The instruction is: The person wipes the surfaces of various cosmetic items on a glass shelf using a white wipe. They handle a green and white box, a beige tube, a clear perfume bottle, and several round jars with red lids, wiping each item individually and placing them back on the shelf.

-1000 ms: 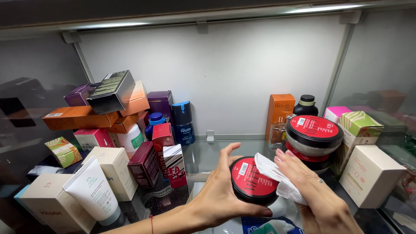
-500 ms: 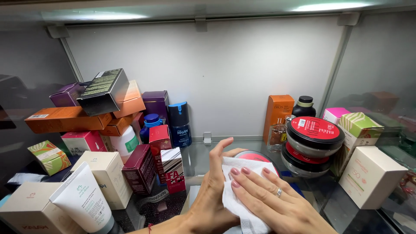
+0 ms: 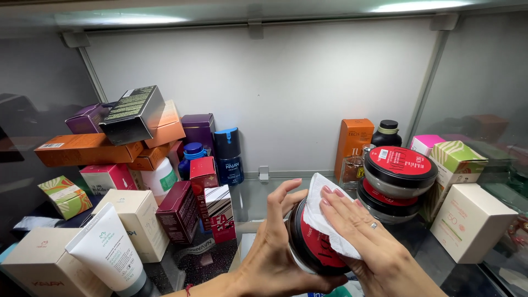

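Jar: round dark jar [image 3: 313, 247] with a red label on its lid, tilted on edge so the lid faces the camera, held above the glass shelf [image 3: 250, 203] at lower centre.
Left hand: left hand [image 3: 275, 258] is closed around the jar from the left and below, thumb and fingers spread along its rim, gripping it.
Right hand: right hand [image 3: 366, 242] lies flat on the lid, fingers extended, pressing a white cloth against it; a ring sits on one finger.
Cloth: white cloth [image 3: 324, 217] is folded under the right fingers, covering the upper right part of the red lid.
Stacked jars: two similar jars [image 3: 399, 176] with red lids stand stacked just right of the hands, the upper one tilted.
Right side: orange box [image 3: 353, 143] and dark bottle [image 3: 386, 135] stand at the back wall; a pink box [image 3: 426, 144], a green-striped box [image 3: 456, 159] and a cream box [image 3: 470, 220] stand further right.
Centre back: dark blue spray bottle [image 3: 228, 157] and purple box [image 3: 198, 129] stand near the wall.
Left side: piled cartons, with a black box [image 3: 133, 113] lying tilted on top of a long orange box [image 3: 82, 149].
Foreground left: white tube [image 3: 107, 253] lies against cream boxes [image 3: 135, 220]; a maroon box [image 3: 179, 212] stands beside them.
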